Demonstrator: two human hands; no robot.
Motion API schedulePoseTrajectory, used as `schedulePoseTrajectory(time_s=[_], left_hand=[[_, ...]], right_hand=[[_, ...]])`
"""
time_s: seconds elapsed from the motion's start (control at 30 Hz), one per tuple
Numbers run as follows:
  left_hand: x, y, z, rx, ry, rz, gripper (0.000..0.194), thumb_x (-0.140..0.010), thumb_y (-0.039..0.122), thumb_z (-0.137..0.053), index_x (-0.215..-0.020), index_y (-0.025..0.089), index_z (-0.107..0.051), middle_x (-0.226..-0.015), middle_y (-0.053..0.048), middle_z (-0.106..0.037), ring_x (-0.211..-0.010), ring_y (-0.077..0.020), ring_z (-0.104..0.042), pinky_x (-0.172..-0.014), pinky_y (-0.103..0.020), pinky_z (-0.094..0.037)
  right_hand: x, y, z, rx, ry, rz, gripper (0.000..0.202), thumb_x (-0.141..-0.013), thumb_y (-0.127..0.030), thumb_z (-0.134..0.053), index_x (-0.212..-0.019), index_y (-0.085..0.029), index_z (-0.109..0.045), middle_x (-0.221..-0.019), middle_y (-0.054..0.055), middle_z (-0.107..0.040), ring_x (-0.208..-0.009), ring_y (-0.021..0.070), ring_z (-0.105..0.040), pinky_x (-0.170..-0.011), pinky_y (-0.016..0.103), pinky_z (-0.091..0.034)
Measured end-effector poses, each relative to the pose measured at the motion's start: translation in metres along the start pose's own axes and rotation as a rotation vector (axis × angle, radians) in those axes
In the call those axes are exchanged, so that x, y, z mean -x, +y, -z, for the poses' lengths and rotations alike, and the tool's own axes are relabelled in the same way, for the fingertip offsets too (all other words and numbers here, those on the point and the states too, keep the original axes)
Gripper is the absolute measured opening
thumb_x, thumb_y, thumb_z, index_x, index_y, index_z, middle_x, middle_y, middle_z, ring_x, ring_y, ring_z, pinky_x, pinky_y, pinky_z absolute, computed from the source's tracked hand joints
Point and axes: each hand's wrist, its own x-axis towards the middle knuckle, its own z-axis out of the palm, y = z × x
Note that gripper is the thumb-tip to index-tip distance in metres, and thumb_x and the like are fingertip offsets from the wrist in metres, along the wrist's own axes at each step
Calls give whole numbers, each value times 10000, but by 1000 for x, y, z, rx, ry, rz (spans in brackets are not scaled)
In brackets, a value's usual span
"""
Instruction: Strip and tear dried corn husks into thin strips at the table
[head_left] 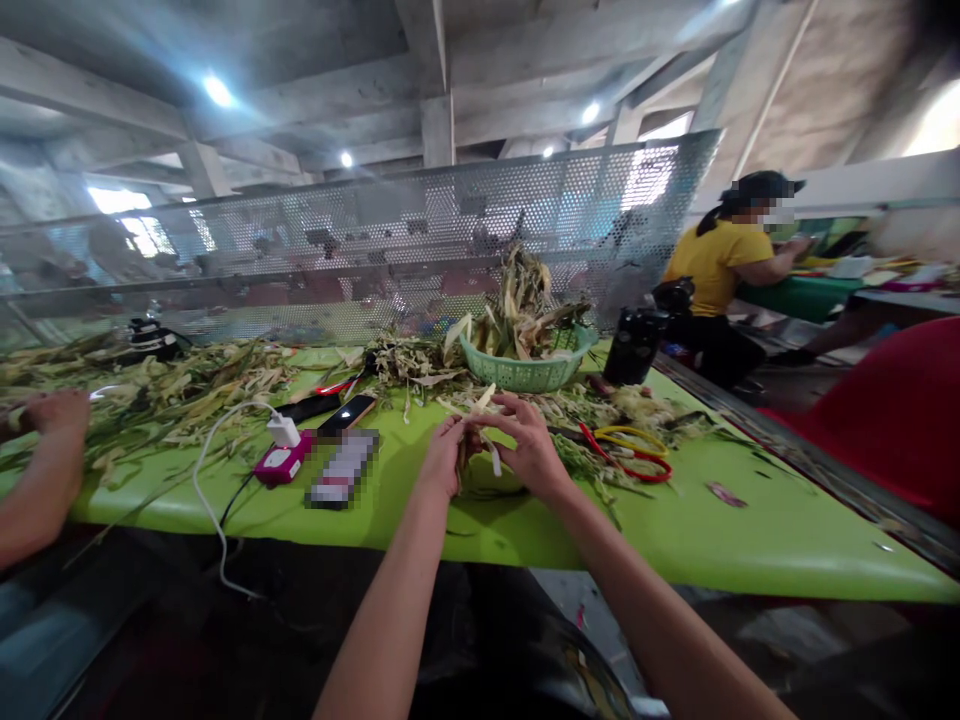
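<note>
My left hand point(448, 452) is closed on a small piece of pale dried husk point(486, 397) above the green tabletop. From the other side my right hand point(531, 445) pinches the same piece, its fingers bent and meeting the left fingertips. A whitish end hangs down between the hands, and the rest of the piece is hidden by the fingers. Just beyond them stands a light green plastic basket point(517, 374) heaped with dried husks point(521, 300). Red-handled scissors point(637, 468) lie right of my right hand, partly under plant scraps, beside a yellow-handled pair point(626, 438).
Left of my hands lie two phones point(349, 413) point(343, 470) and a pink power socket point(281, 458) with a white charger point(283, 430). Another person's arm point(49, 470) rests at far left by dried leaves point(202, 385). A black flask point(631, 347) stands right of the basket, before a perforated metal screen point(360, 250).
</note>
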Motion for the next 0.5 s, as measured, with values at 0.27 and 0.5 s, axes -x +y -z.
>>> schedulePoseTrajectory(time_s=[0.27,0.5], left_hand=[[-1,-3,-2,-198,-84,-84,321,-637,361,-750,-805,149,-579,-617,51,-505,-465,-27,-379,-445,-179,-251],[2,-8,-2,-438,-181,-147,236,-719,345,-685,-840,155,-615,-588,54,-462,-498,-54,-349,-483,-205,-247]], right_hand=[[-3,0,4,-20,78,-64,123,-825,-307,-641,-771,-227,-717,-873,58,-659,-855,226,-566,-800,374,-413],[-1,5,2,-91,147,-208,305,-809,-383,-641,-574,-200,-576,-653,24,-592,-701,192,-507,-679,310,-375]])
